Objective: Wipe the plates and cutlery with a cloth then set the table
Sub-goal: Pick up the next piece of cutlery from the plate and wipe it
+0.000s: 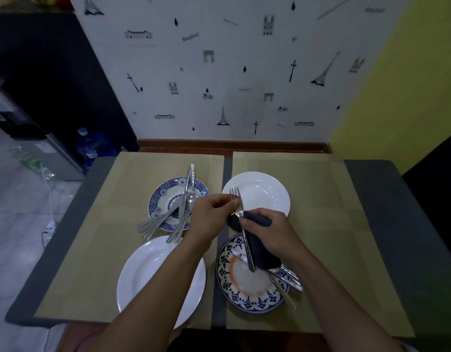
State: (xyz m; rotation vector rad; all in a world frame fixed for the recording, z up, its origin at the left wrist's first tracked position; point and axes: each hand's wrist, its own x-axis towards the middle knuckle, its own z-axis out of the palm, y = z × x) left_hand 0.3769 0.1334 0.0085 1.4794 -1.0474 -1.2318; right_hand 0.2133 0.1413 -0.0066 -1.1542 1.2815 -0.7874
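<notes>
The wiping of the cutlery is judged to be the step in hand. A fork is held above the middle of the table, tines pointing far and handle pointing near. It is pinched just below the tines by the left hand, whose fingers are curled round its neck. A dark cloth is gripped by the right hand and pressed against the fork's handle.

A pile of cutlery is seen on the blue patterned plate at the far left. A few pieces lie on the flower-rimmed plate at the near right, directly beneath the fork. Two white plates, far right and near left, are set on the placemats.

Next, a stroke of the cloth along the handle is probably called for, with the neck held firm, before the fork is laid with the near-right pieces. Much of the task is judged to remain.
</notes>
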